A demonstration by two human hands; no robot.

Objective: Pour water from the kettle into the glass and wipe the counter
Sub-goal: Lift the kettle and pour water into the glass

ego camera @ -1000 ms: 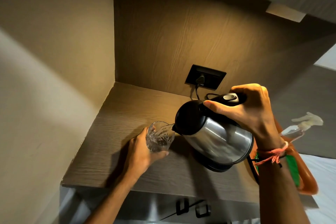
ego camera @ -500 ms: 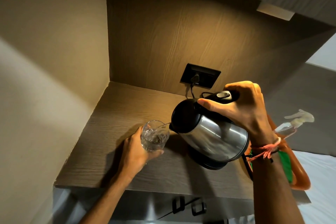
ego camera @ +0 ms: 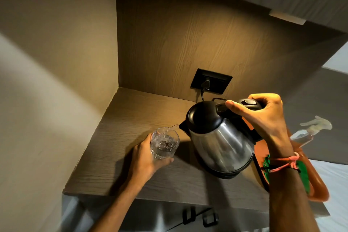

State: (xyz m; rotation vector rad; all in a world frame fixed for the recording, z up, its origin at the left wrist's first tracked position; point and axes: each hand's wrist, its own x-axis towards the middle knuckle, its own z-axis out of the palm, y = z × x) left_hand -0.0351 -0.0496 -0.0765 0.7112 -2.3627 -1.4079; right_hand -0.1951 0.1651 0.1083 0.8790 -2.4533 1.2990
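A steel kettle (ego camera: 222, 145) with a black lid is tilted to the left above the wooden counter (ego camera: 116, 133). My right hand (ego camera: 263, 117) grips its black handle from above. A thin stream of water runs from the spout into a clear cut glass (ego camera: 164, 145), which holds some water. My left hand (ego camera: 145, 162) wraps around the glass from the near side and keeps it just left of the spout.
A black wall socket (ego camera: 211, 81) with the kettle's plug and cord sits on the back panel. An orange and green object (ego camera: 308, 179) and a clear spray bottle (ego camera: 312, 130) lie at the counter's right end. Walls close the left and back; cabinet handles (ego camera: 199, 216) show below.
The kettle stays tilted and keeps pouring; the water level in the glass has risen a little. Both hands hold their grips in about the same spots.
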